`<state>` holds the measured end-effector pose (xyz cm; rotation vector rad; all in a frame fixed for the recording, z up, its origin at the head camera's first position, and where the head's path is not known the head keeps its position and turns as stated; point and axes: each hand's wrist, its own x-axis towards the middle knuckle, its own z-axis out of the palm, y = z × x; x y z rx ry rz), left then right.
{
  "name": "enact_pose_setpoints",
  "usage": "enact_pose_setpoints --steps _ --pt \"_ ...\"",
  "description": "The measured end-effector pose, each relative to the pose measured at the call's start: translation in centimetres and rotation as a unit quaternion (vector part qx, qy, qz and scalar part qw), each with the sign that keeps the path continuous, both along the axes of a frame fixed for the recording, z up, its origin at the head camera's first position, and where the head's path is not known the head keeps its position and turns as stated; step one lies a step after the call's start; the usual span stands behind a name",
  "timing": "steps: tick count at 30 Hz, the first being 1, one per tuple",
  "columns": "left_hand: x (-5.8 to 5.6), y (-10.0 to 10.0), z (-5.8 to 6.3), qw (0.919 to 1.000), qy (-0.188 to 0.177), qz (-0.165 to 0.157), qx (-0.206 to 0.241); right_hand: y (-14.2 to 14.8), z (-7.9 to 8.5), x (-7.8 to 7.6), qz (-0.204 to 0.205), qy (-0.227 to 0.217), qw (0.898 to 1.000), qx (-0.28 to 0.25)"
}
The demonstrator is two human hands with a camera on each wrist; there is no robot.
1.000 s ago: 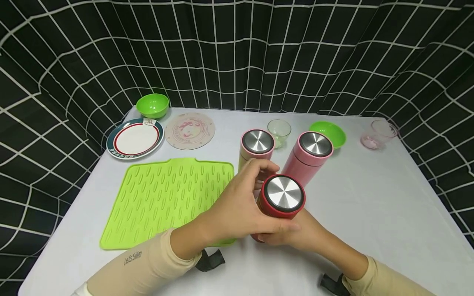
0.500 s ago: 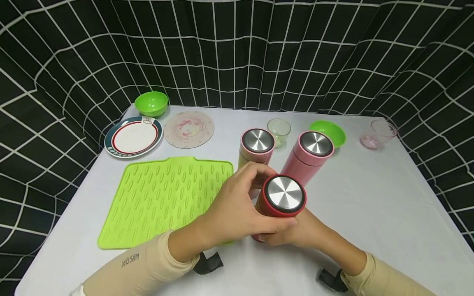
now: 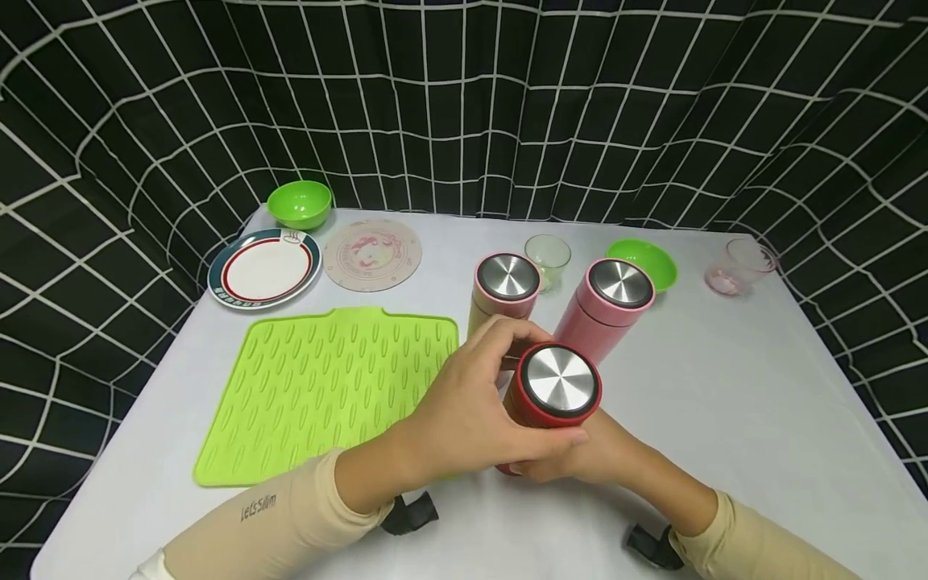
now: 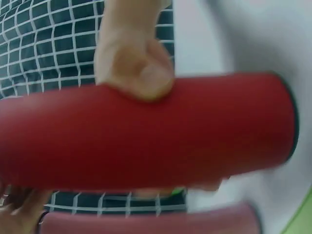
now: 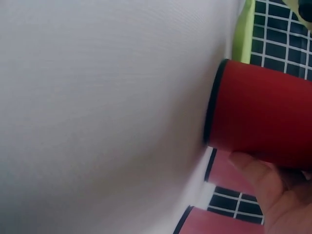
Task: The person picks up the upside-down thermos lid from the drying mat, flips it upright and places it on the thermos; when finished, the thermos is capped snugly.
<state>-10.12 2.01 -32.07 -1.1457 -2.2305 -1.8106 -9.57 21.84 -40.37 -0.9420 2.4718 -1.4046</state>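
Observation:
A red thermos bottle (image 3: 560,383) with a brushed steel lid stands nearly upright at the front middle. My left hand (image 3: 471,403) grips it around the upper part, thumb across the near side. Lower down, my right hand (image 3: 580,459) holds its body from the right; in the left wrist view, a thumb (image 4: 146,78) presses on the red side. The bottle's black-rimmed base (image 5: 214,107) is right at the white cloth in the right wrist view. Just behind stand two more thermos bottles, a pink-and-beige one (image 3: 500,304) and a pink one (image 3: 598,322).
A green ribbed mat (image 3: 326,395) lies left of the bottles. Farther back are a plate (image 3: 264,270), a round flat disc (image 3: 373,255), a green bowl (image 3: 300,205), a glass cup (image 3: 547,256), another green bowl (image 3: 645,262) and a pinkish glass (image 3: 739,266). A gridded black curtain (image 3: 464,105) surrounds the table.

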Motion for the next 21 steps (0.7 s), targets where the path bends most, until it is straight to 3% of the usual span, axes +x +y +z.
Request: enact_pose_setpoints --steps 3,7,11,12,14,17,19,21 --pt "-0.1 0.2 -0.2 0.999 -0.01 -0.003 0.042 0.2 0.0 0.0 -0.004 -0.001 1.0 0.006" --pt "-1.2 -0.1 -0.5 0.9896 -0.083 -0.085 0.081 0.5 0.3 -0.3 0.016 -0.008 1.0 0.001" --pt "-2.0 -0.4 -0.7 0.9729 -0.149 -0.156 0.082 0.7 0.4 -0.5 0.037 -0.01 0.999 0.001" --pt "-2.0 -0.4 -0.7 0.9734 -0.147 -0.16 0.073 0.7 0.3 -0.6 0.042 -0.018 0.999 -0.006" --pt "-1.6 -0.5 -0.4 0.9815 -0.125 -0.139 0.042 0.6 0.2 -0.7 0.053 -0.009 0.999 -0.007" --pt "-0.5 -0.2 -0.1 0.9961 -0.069 -0.054 -0.006 0.4 0.0 -0.7 0.059 0.01 0.998 -0.002" --pt "0.1 0.0 -0.1 0.9988 -0.048 -0.008 -0.003 0.2 -0.1 -0.8 0.068 0.027 0.997 -0.003" --pt "0.1 0.0 -0.4 0.9984 -0.051 0.003 0.025 0.1 -0.2 -0.9 0.07 0.016 0.997 -0.011"
